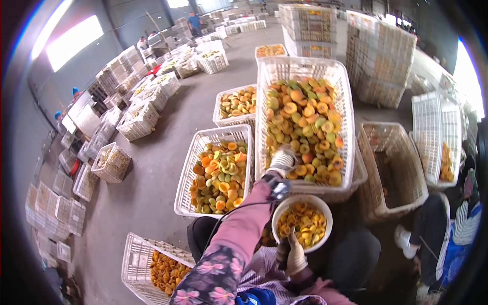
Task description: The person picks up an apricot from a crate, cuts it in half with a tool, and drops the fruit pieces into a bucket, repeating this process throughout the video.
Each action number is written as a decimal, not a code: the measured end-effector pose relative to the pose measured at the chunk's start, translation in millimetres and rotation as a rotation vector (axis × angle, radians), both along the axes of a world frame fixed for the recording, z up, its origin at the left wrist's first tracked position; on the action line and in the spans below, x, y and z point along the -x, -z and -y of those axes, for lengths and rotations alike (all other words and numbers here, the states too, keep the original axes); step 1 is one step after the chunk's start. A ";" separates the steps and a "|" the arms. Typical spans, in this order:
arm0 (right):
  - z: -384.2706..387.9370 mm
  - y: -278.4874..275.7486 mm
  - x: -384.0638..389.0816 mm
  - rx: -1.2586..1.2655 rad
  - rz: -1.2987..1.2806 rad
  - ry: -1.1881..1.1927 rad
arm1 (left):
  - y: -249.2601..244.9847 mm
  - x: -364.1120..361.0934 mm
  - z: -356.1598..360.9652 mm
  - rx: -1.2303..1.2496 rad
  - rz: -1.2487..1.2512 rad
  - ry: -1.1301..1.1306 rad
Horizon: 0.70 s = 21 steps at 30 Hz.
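Observation:
My left hand [283, 158], in a pale striped glove, reaches into the near end of a large white crate [261, 117]. It touches the green and orange halved fruit [305, 122], apricots or peaches by their look; its fingertips are hidden. My right hand [296, 258], in a cream glove with dark, stained fingertips, is closed beside a white bucket [329, 231]. What it grips, if anything, I cannot make out. Yellow-orange fruit pieces [305, 223] lie in the bucket. A second crate [184, 175] of halved fruit stands to the left of the large one.
At lower left a tilted crate [133, 264] holds darker orange pieces. An open crate [363, 152] stands right of the large one, near a seated person's shoe [405, 241]. Tall crate stacks [378, 56] rise behind; more crates [140, 122] line the left floor.

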State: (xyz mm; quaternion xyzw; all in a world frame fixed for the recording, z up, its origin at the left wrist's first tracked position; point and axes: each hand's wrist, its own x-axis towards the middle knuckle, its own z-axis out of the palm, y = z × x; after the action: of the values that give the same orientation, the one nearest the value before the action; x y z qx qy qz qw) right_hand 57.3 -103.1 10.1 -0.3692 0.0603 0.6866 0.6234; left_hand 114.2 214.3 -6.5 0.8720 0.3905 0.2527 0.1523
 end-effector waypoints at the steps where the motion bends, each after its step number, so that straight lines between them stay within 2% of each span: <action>1: -0.4 4.4 -1.4 -0.015 -0.063 0.003 | 2.2 -14.5 -5.7 0.131 -0.059 -0.131; 3: -5.0 11.6 3.0 -0.019 0.047 0.073 | 4.8 -6.2 -6.6 0.245 -0.457 -0.071; 4: -5.1 14.1 0.6 -0.016 0.053 0.048 | 18.7 -8.5 -17.4 0.257 -0.487 -0.028; 8: -5.2 8.0 3.9 0.032 0.108 0.031 | 10.1 -2.0 -9.3 0.256 -0.580 0.027; 10: -5.4 11.5 2.6 0.025 0.107 0.012 | 28.3 7.2 3.7 0.151 -0.369 -0.051; 11: -3.6 10.6 4.3 0.021 0.101 0.006 | 30.2 11.1 1.8 0.152 -0.371 -0.054; 12: -4.4 4.1 5.4 0.009 0.122 0.030 | 27.1 11.6 -1.6 0.233 -0.284 -0.021; 13: -10.5 20.7 3.8 0.010 0.121 0.038 | 26.8 9.9 0.5 0.316 -0.197 0.017; 14: -19.5 54.1 1.8 -0.049 0.414 0.140 | 19.9 24.6 28.2 0.233 0.230 0.078; 15: -11.9 56.1 2.9 -0.061 0.537 0.189 | 31.7 30.9 42.9 0.830 0.773 0.247; 16: -4.6 58.1 3.8 -0.065 0.663 0.239 | -2.2 44.4 87.0 1.112 1.079 0.284; 17: -8.6 31.0 -1.5 -0.050 0.626 0.233 | -0.8 55.6 111.5 1.211 1.123 0.199; 18: -8.7 8.1 -3.7 -0.046 0.576 0.232 | -26.8 71.3 147.6 1.328 1.151 0.159; 19: -6.3 -5.9 -3.4 -0.042 0.525 0.227 | -10.7 80.7 162.0 1.386 1.137 0.081; 21: -15.0 29.2 -0.8 -0.169 0.661 0.269 | -10.7 98.6 194.7 1.447 1.167 0.151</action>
State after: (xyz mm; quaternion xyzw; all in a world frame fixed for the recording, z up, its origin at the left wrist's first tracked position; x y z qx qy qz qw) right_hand 58.2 -88.1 -19.0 -0.5072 -0.1534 0.4447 0.7221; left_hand 15.6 19.7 4.2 0.3233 0.2567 0.3356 0.8467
